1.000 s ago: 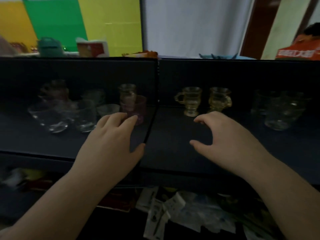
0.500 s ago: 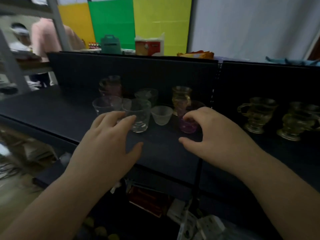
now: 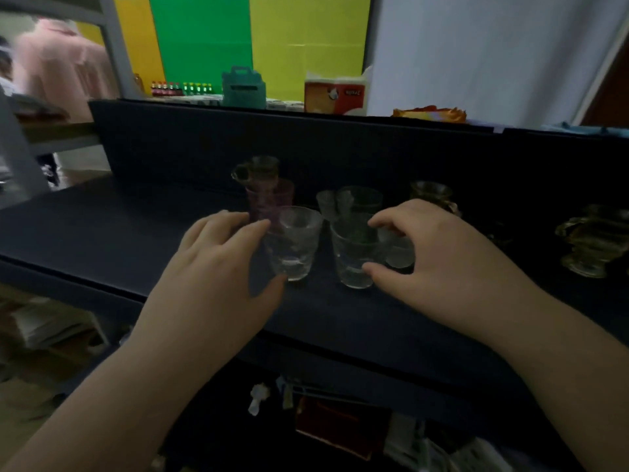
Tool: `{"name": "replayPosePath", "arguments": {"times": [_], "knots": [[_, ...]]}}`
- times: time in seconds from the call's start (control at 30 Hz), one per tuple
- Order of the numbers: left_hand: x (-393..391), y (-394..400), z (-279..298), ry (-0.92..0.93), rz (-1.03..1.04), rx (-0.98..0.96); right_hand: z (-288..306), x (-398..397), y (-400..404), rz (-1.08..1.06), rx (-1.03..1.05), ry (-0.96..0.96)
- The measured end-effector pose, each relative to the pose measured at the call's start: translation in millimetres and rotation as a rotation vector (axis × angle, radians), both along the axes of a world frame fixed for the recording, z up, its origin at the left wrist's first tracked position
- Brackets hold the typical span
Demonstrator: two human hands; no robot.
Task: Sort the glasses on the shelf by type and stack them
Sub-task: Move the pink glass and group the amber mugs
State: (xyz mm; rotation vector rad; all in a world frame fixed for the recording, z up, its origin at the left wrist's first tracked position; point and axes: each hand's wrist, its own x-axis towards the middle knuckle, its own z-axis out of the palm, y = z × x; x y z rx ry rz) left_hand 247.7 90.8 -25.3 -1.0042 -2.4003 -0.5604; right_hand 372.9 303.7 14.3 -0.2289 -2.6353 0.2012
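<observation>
On the dark shelf (image 3: pixel 102 233) two clear tumblers stand side by side near the front. My left hand (image 3: pixel 218 267) wraps the left tumbler (image 3: pixel 296 243), fingertips at its rim and thumb at its base. My right hand (image 3: pixel 439 264) holds the right tumbler (image 3: pixel 352 260), fingers over the rim and thumb on its side. Behind them are a pink glass (image 3: pixel 272 197), a handled glass mug (image 3: pixel 257 168), small frosted cups (image 3: pixel 326 204) and another clear glass (image 3: pixel 362 199). A small frosted cup (image 3: pixel 401 257) is partly hidden by my right hand.
Amber handled mugs (image 3: pixel 432 194) (image 3: pixel 592 241) stand to the right on the shelf. A dark back panel rises behind the glasses. Boxes (image 3: pixel 335 93) and a green case (image 3: pixel 243 86) sit on top. Papers and packets (image 3: pixel 340 427) fill the lower shelf. A person (image 3: pixel 58 63) stands far left.
My view has swung left from the amber mugs to the clear glasses. Both hands moved forward and closed around the two front tumblers.
</observation>
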Motion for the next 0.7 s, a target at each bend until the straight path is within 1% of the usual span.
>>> {"name": "replayPosePath", "arguments": {"times": [0.17,0.37,0.53,0.7], "knots": [[-61.3,-30.4,2.2,-0.034,-0.082,0.009,9.0,-36.4,-36.8,-0.115,-0.021,0.044],[-104.9,-33.0,-2.9,-0.094,-0.172,0.023,11.2,-65.2,-55.3,-0.199,-0.005,0.016],[-132.0,-16.5,-4.7,-0.128,-0.177,0.021,13.7,-86.3,-51.0,-0.182,0.002,0.032],[-155.1,4.5,7.7,-0.164,-0.196,0.039,19.3,-108.8,-39.7,-0.151,0.009,0.054]]}}
